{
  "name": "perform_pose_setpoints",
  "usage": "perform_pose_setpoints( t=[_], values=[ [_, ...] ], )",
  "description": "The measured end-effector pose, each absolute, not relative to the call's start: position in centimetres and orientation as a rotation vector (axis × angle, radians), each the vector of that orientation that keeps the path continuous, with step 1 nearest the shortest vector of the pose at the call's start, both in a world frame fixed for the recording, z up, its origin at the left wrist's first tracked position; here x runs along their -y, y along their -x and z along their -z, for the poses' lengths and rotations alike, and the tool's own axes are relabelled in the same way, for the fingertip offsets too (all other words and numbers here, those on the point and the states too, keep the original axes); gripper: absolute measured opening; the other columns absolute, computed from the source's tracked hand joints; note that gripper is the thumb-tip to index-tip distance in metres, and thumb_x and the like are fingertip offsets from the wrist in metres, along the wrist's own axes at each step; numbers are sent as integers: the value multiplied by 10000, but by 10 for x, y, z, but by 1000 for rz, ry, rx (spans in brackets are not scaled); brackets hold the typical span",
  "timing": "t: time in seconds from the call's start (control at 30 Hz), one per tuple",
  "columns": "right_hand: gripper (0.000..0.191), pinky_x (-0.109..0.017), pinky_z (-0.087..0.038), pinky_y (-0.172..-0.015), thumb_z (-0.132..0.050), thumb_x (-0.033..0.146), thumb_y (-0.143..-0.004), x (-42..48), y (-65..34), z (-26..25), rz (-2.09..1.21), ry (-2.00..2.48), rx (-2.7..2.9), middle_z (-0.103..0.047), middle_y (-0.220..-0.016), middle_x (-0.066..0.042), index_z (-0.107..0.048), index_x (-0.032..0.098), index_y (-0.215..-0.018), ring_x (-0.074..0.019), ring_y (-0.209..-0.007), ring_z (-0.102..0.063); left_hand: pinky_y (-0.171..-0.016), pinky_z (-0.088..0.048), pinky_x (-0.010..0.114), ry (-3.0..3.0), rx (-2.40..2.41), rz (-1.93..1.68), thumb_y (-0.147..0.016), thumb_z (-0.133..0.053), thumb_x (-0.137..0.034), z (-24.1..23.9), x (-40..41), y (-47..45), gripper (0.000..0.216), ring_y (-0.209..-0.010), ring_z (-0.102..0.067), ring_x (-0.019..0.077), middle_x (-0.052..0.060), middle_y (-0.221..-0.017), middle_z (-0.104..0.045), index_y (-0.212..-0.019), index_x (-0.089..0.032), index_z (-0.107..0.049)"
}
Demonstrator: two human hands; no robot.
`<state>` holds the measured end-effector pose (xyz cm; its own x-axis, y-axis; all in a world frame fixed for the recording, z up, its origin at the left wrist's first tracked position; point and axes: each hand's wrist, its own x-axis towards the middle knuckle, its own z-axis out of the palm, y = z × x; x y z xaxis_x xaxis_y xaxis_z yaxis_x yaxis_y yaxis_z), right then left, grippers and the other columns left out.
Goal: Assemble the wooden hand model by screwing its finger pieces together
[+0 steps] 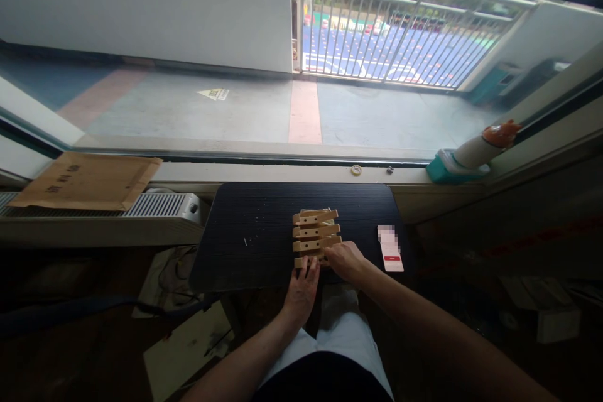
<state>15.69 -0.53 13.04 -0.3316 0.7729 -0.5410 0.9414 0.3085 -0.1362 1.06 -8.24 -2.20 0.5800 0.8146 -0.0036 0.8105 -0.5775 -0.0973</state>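
While left hand (302,286), fingers spread, steadies rack (315,244) on counter (240,220), right hand (346,260) seems working near corner, fingers curled, pinch unclear; next move likely needs steady bracing.

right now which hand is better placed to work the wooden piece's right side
Likely the right hand: it is at that side of the wooden piece; the left hand sits farther left.
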Motion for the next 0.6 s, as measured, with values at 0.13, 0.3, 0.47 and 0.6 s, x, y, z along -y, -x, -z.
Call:
perform_pose_setpoints(
  t=[0.13,0.3,0.47,0.6],
  values=[
    [296,-317,-523,-722,-432,114,-878,7,-156,-137,544,-1383,-2306,-730,-923,-144,-719,135,-950,-256,-858,-690,-939,-474,461,2727,1415,-95,-835,-366,-52,21,83,-10,575,-1336,-340,308,86,-1483,-372,-1386,-200,-437],
    [306,-292,-518,-730,-423,104,-880,8,-156,-130,570,-1352,-2323,-729,-924,-145,-721,128,-942,-242,-857,-691,-934,-478,460,2733,1401,-102,-849,-371,-70,20,83,-10,545,-1332,-346,318,87,-1478,-381,-1373,-193,-460],
    [266,-287,-511,-760,-455,171,-889,6,-159,-125,641,-1479,-2275,-727,-966,-134,-709,136,-961,-247,-921,-681,-925,-482,454,2718,1401,-92,-836,-382,-58,22,83,-10,555,-1329,-353,314,83,-1471,-394,-1368,-196,-466],
    [242,-267,-504,-776,-485,181,-873,3,-160,-129,670,-1539,-2235,-727,-977,-127,-706,148,-964,-238,-954,-675,-918,-482,464,2729,1411,-92,-838,-388,-66,24,83,-10,557,-1332,-350,319,87,-1472,-392,-1370,-209,-462]
  ],
)
